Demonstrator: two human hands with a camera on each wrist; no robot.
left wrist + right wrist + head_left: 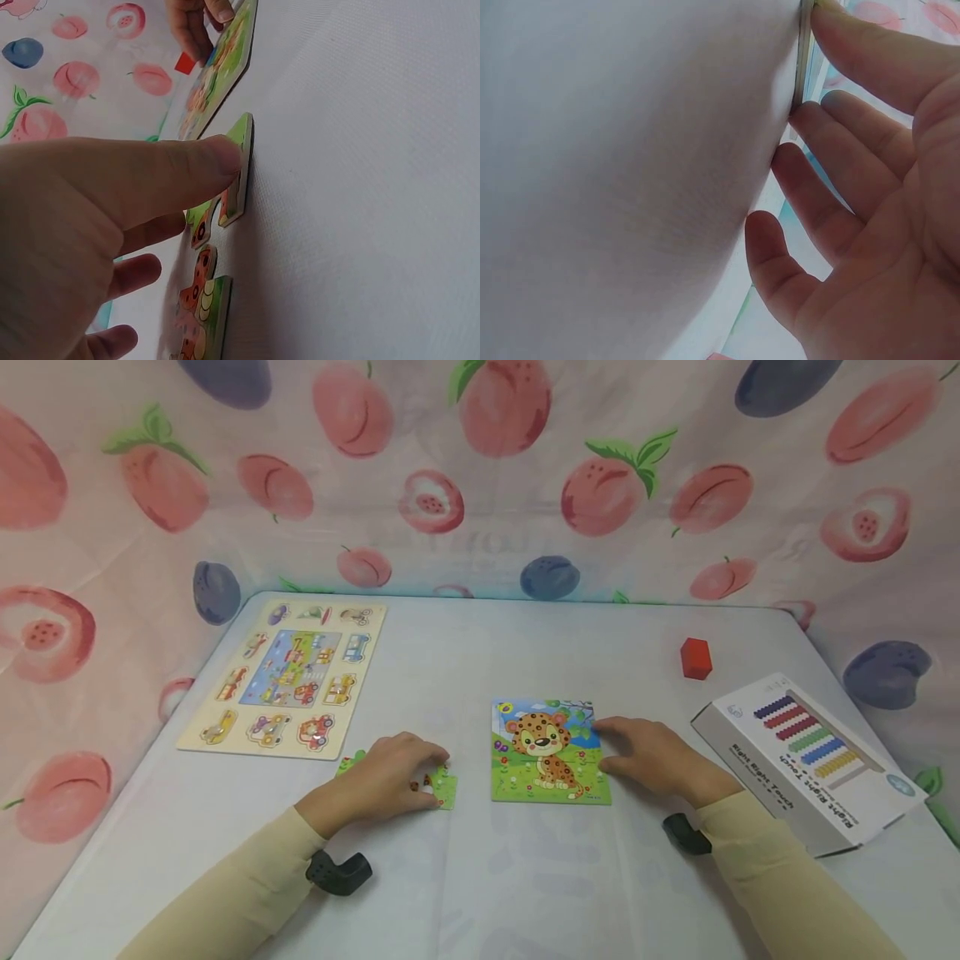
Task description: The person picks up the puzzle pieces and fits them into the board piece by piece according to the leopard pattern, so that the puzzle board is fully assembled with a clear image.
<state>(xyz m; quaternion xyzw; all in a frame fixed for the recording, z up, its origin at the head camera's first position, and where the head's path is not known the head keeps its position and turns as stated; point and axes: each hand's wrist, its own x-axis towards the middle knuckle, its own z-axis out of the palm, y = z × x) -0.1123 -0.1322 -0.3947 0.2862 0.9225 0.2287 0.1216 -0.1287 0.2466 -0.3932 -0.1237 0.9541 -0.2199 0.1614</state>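
Observation:
My left hand (386,777) holds a green puzzle piece (447,792) between thumb and index finger, low over the table. In the left wrist view the thumb lies on that piece (238,169); the other fingers curl loosely. More loose pieces (217,315) with orange, spotted parts lie beside it, partly hidden under the hand in the head view. To the right lies a square leopard puzzle (551,752), its picture put together. My right hand (656,756) touches the puzzle's right edge with thumb and index finger, and its remaining fingers are extended in the right wrist view.
A wooden vehicle puzzle board (352,647) lies at the back left. A red block (696,658) stands at the back right. Beside my right forearm is a white box (780,785) with a picture of coloured ridged strips. Fruit-printed cloth (480,527) hangs behind the table.

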